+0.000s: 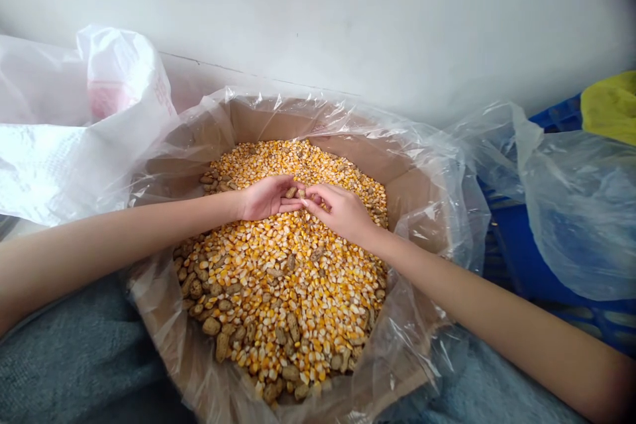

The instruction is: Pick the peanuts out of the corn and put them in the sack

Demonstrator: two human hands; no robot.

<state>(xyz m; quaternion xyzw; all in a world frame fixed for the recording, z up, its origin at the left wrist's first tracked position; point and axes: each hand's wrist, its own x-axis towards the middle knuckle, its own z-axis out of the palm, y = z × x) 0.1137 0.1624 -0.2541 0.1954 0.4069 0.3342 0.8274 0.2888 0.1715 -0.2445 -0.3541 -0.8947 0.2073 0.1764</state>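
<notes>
Yellow and white corn kernels (278, 271) fill a cardboard box lined with clear plastic, with unshelled peanuts (211, 326) scattered among them, mostly along the left and front. Above the kernels my left hand (271, 199) is palm up, a peanut (291, 193) resting on its fingers. My right hand (342, 212) meets it from the right, its thumb and fingers pinched on another small peanut (301, 194) at the left fingertips.
A white woven sack (74, 146) lies left of the box (415, 199). On the right are a blue crate (521, 252), clear plastic (586, 212) and a yellow bag (611, 106). A pale wall (322, 26) rises behind.
</notes>
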